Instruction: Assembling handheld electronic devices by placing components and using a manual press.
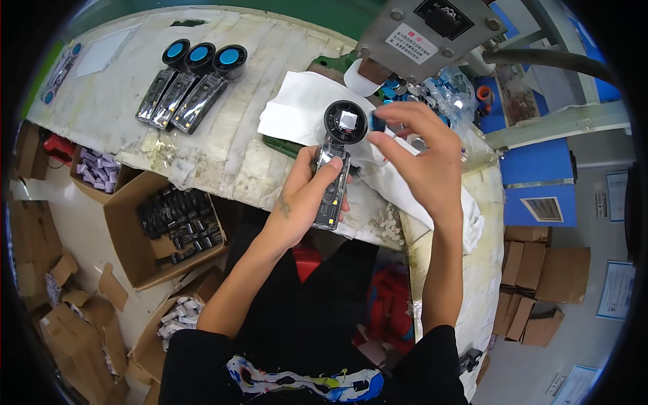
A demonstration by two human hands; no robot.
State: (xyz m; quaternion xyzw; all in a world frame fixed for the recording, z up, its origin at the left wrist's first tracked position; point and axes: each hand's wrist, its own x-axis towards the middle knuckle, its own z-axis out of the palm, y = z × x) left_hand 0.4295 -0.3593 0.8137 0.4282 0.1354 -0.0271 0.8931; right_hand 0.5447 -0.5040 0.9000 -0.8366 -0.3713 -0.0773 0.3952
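— Black plastic and clear casing: that is what we see in our left hand (305,196), a long handheld device (335,172) with a round black head and a small silvery square at its centre. How is the grip on it?

— Our left grip is closed around the device's body, thumb lying along its front, fingers wrapped behind. It sits over the near edge of the table (223,155), partly above a white cloth (297,108).

— And our right hand (418,155)?

— It is right beside the round head. Thumb and forefinger pinch a small blue piece (378,122) — the grip is nearly closed on it, the other fingers loosely curled. The piece is just at the rim of the head; we cannot tell if it touches.

— What else lies around us?

— Three finished devices (189,84) with blue centres lie side by side farther back on the table, well apart from our hands. Behind the right hand there is a clear bag of small blue and silver parts (439,91), beneath a grey metal press (432,30). Below the table's left edge, an open cardboard box (128,236) holds a heap of black parts, and a smaller box (98,169) beside it holds pale lilac pieces.
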